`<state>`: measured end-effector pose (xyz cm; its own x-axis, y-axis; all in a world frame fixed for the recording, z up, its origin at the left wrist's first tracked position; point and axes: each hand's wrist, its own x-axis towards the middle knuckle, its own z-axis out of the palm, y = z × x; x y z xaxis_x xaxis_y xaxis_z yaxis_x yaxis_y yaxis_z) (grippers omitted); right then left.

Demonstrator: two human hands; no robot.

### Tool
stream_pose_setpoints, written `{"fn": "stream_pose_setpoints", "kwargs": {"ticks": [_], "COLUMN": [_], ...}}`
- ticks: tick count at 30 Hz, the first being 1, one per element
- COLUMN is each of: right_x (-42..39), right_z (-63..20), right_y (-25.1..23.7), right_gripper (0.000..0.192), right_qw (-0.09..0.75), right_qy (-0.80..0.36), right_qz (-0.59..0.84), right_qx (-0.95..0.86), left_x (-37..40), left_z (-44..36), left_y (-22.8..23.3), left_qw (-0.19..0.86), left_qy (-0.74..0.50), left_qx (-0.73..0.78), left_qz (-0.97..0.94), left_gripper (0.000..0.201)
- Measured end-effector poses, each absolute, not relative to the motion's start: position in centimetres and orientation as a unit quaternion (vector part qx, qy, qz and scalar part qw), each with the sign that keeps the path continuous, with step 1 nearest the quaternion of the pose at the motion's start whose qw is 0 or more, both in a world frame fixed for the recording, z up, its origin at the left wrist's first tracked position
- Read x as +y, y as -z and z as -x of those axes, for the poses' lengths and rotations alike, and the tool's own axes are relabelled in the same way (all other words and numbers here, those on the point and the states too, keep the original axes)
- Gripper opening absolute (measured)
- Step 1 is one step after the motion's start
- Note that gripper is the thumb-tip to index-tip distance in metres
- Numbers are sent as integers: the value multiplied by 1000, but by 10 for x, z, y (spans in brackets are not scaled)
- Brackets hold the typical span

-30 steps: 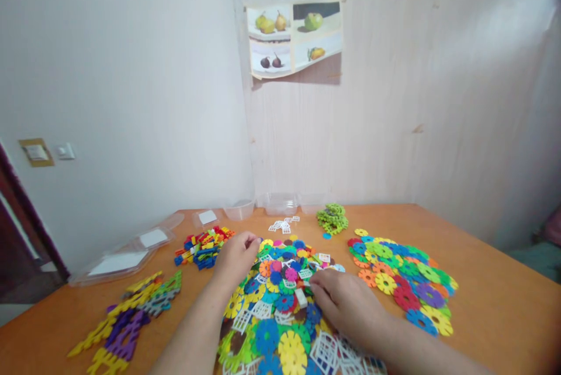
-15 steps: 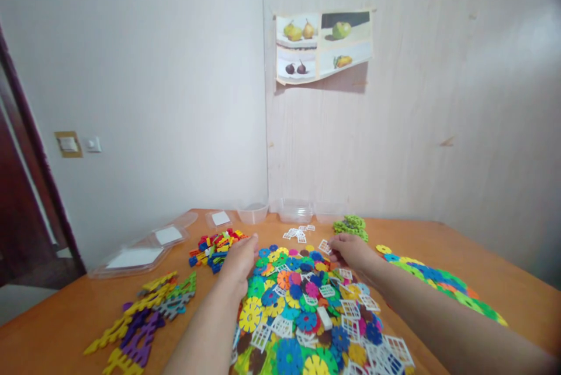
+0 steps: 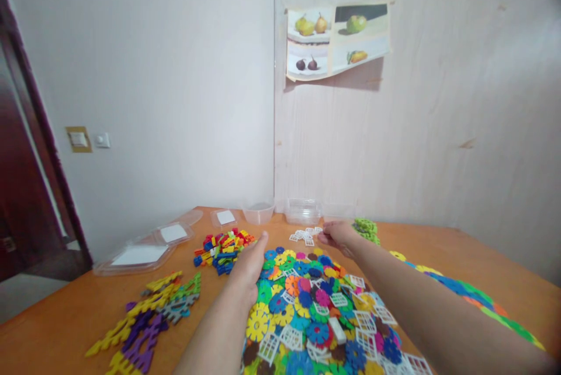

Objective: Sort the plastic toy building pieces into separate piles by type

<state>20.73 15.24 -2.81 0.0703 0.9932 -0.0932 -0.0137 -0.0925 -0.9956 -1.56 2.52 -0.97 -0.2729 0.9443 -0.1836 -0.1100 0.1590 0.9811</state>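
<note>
My right hand point(image 3: 339, 237) is over the far edge of the disc pile, its fingers pinched together beside a small group of white lattice window pieces point(image 3: 308, 240). The window piece in its grip is mostly hidden by the fingers. My left hand point(image 3: 250, 267) rests at the left edge of the pile, thumb stretched out, holding nothing visible; its other fingers are partly hidden. Between my arms spreads a heap of colourful notched plastic discs point(image 3: 318, 333), with more white window pieces point(image 3: 365, 322) and a white block point(image 3: 337, 330) scattered on top.
Coloured building bricks point(image 3: 225, 249) lie left of my left hand, with yellow, purple and grey interlocking pieces point(image 3: 144, 328) nearer. Clear tubs point(image 3: 302, 211) and lids point(image 3: 140, 255) stand behind. Green pieces point(image 3: 367, 231) and a row of discs point(image 3: 464, 287) are at the right.
My right hand has moved away from me and slightly left, from the disc heap's edge to the group of white window pieces. The view has shifted a little; my left hand stays beside the heap.
</note>
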Motion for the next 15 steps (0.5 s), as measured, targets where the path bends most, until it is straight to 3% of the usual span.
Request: {"fn": "stream_pose_setpoints", "kwargs": {"ticks": [10, 15], "right_x": [131, 118], "right_z": [-216, -238], "right_y": [22, 16], "right_gripper": [34, 13], "right_qw": [332, 253], "right_qy": [-451, -384], "right_qz": [613, 624], "right_qx": [-558, -632], "left_x": [15, 20], "left_z": [6, 9], "left_y": [-4, 1], "left_qw": [476, 480], "left_qy": [-548, -542], "left_qx": [599, 606], "left_qz": [-338, -328], "left_gripper": [48, 49]}}
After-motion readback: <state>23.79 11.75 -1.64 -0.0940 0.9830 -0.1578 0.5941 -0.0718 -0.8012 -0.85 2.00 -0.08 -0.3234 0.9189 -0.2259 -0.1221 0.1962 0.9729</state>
